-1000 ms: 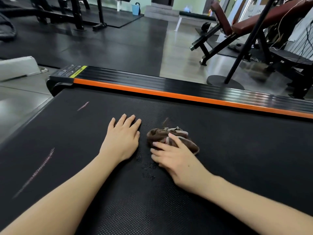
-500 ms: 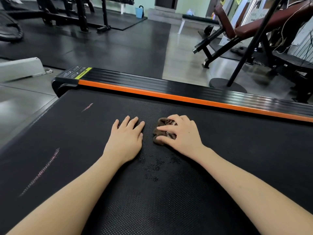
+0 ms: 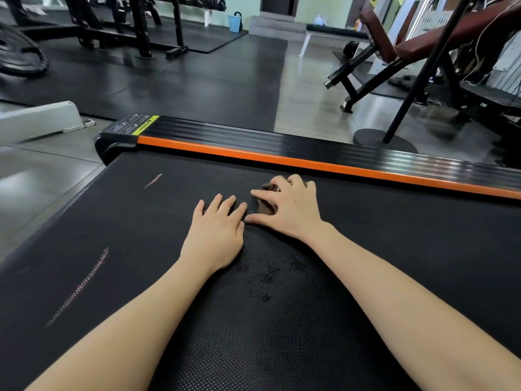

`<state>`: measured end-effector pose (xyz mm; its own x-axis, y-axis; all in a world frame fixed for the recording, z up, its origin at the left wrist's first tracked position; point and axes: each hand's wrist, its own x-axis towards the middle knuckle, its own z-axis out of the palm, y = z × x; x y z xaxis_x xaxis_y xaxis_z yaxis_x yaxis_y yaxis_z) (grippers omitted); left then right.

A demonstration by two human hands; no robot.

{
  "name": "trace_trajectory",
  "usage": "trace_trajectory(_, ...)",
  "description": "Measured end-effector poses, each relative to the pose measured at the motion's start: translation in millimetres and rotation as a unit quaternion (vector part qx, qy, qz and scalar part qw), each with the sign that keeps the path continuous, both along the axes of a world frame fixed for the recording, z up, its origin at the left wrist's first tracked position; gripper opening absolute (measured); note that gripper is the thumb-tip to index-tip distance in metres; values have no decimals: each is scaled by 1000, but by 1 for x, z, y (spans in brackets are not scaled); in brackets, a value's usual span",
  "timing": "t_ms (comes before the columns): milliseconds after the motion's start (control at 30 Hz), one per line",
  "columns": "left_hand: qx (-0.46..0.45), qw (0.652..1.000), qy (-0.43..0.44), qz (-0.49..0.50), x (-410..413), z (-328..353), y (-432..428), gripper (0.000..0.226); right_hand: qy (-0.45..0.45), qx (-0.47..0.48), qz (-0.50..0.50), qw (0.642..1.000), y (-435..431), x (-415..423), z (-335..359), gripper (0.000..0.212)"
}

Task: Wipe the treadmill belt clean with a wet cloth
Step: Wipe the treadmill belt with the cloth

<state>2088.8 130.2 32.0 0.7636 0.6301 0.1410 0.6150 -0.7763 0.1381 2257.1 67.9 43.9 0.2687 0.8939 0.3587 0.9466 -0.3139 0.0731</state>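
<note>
Just right of the frame's centre, the right hand (image 3: 290, 207) lies with curled, spread fingers round the bunched brown cloth (image 3: 266, 209), gripping it against the black treadmill belt (image 3: 394, 249); only scraps of cloth show between the fingers. The left hand (image 3: 217, 235) rests flat beside it, fingers straight, thumb side nearly touching the right thumb. Dark wet specks (image 3: 267, 275) dot the belt below both hands. Pale streaks (image 3: 81, 286) mark the lower left. An orange side rail (image 3: 310, 164) runs above.
</note>
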Motion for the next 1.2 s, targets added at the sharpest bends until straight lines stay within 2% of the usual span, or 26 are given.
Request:
trace_trajectory(67, 0, 1000, 4, -1, 0, 0, 1, 48, -11, 48, 34, 998, 2, 7, -3, 60)
trace_trajectory(133, -4, 1000, 3, -1, 0, 0, 2, 48, 13, 34, 23, 999, 5, 22, -1, 47)
trace_trajectory(300, -4, 1000, 11, -1, -1, 1, 2, 49, 50, 35, -40, 997, 8, 17, -1, 40)
trace_trajectory(433, -4, 1000, 9, -2, -1, 1, 1, 49, 34, 87, 55, 994, -46, -16, -3, 38)
trace_trajectory(567, 0, 1000, 6, -2, -1, 0, 1, 49, 23, 68, 172, 983, -95, -25, -9, 34)
trace_trajectory(667, 1, 1000, 10, -2, -1, 0, 1, 49, 13, 81, 101, 991, -57, 1, -5, 34)
trace_trajectory(767, -4, 1000, 10, -3, -1, 0, 2, 49, 83, 47, -71, 993, -9, 30, 3, 33)
trace_trajectory(833, -4, 1000, 11, -3, -2, 1, 2, 48, 103, 41, -99, 989, -1, 31, 2, 33)
trace_trajectory(900, -2, 1000, 14, -6, -1, 1, 1, 48, 87, 55, -46, 994, -20, 10, 2, 34)
trace_trajectory(967, -1, 1000, 8, -5, 0, 0, 2, 48, 60, 82, 72, 992, -56, -24, -3, 37)
trace_trajectory(1033, 3, 1000, 5, -7, -1, 0, 3, 49, 68, 66, 186, 978, -92, -51, -5, 34)
trace_trajectory(1100, 6, 1000, 1, -6, -2, 0, 2, 49, 65, 44, 211, 974, -98, -48, -1, 33)
trace_trajectory(1133, 8, 1000, 1, -5, -2, 0, 2, 49, 47, 46, 189, 980, -88, -38, 1, 33)
trace_trajectory(1200, 5, 1000, 6, -5, -2, 0, 2, 49, 51, 54, 59, 995, -50, -9, 7, 33)
